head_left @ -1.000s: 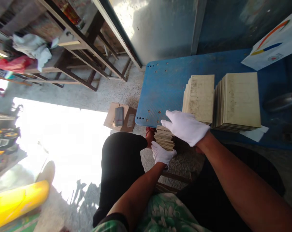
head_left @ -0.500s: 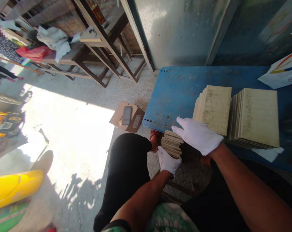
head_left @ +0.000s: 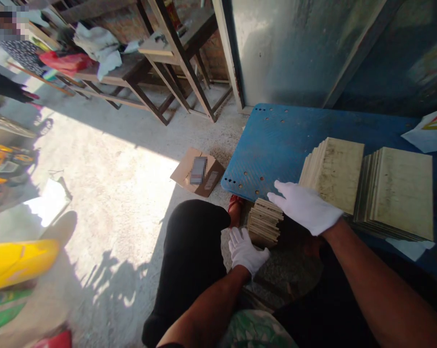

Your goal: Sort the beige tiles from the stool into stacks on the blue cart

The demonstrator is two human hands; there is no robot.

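Note:
My left hand (head_left: pixel 246 252), in a white glove, is open with its fingers spread, just below a small stack of thin wooden boards (head_left: pixel 264 223) low between my legs. Whether its fingertips touch the stack I cannot tell. My right hand (head_left: pixel 304 205), also gloved in white, is open too, thumb and fingers stretched out above and to the right of that stack. It overlaps the near corner of a pile of square boards (head_left: pixel 341 174) on the blue table (head_left: pixel 276 145). A second pile of boards (head_left: pixel 404 188) stands beside it on the right.
A cardboard box (head_left: pixel 182 169) with a blurred-out item on it lies on the ground left of the table. A white bag (head_left: pixel 430 131) is at the table's right. Wooden benches (head_left: pixel 131 72) line the wall. A person (head_left: pixel 21 50) stands far left, near yellow objects (head_left: pixel 21 261).
My left hand has drawn back from the small stack and spread its fingers. My right hand keeps about the same pose. The view has shifted slightly.

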